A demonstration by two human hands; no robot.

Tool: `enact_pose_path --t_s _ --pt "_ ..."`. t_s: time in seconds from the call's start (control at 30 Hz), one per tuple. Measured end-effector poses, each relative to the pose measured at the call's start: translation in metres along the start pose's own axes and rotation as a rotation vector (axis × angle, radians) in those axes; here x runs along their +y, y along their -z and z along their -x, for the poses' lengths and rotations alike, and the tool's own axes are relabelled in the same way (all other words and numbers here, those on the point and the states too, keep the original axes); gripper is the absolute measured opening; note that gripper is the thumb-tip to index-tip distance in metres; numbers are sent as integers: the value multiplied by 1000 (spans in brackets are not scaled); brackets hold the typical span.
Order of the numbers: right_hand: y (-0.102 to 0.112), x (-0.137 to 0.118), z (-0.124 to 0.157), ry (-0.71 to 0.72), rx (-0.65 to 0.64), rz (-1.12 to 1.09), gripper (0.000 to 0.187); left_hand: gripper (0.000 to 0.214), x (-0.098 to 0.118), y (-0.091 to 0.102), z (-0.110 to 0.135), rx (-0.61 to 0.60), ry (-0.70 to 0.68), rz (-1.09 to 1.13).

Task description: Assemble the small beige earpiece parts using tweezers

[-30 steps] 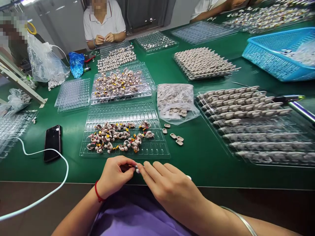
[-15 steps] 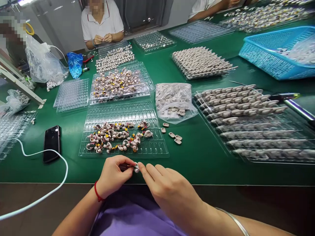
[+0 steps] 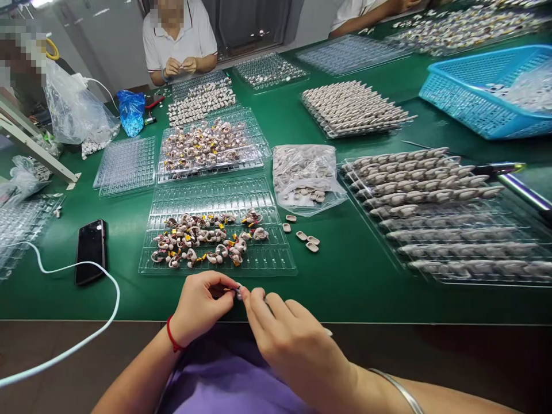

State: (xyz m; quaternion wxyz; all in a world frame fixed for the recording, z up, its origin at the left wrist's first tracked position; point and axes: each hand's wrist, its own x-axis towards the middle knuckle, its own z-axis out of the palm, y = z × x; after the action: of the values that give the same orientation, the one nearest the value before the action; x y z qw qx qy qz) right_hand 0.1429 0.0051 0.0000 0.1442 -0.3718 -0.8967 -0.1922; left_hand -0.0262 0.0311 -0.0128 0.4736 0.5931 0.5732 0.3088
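Observation:
My left hand (image 3: 207, 300) pinches a small pale earphone part (image 3: 239, 295) between thumb and forefinger, just above the table's near edge. My right hand (image 3: 293, 339) is closed and meets it there, its fingertips touching the same part. A thin tool, mostly hidden by the fingers, seems to run through the right hand; a pale end (image 3: 328, 332) pokes out behind the knuckles. Beyond both hands lies a clear plastic tray (image 3: 276, 261) with a pile of beige earphone pieces (image 3: 202, 238) bearing yellow tabs. Several small beige shells (image 3: 312, 246) are loose to its right.
An open bag of shells (image 3: 304, 172) stands past the loose ones. Filled trays (image 3: 461, 233) of beige parts sit on the right, near a blue basket (image 3: 457, 100). A phone (image 3: 90, 253) and a white cable (image 3: 114, 299) lie left. A co-worker (image 3: 179, 40) sits opposite.
My right hand has turned and its fingers have shifted slightly, so a pale end now shows behind it. My left hand keeps its pinch in nearly the same place.

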Motion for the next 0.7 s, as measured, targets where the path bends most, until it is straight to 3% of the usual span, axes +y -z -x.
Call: enact_pose_path --t_s 0.23,0.7 --pt "-1 10 3 16 29 -88 34 17 0 -1 0 15 -23 -52" --pt "-1 8 0 6 25 -59 31 16 -3 -1 1 24 -19 -44"
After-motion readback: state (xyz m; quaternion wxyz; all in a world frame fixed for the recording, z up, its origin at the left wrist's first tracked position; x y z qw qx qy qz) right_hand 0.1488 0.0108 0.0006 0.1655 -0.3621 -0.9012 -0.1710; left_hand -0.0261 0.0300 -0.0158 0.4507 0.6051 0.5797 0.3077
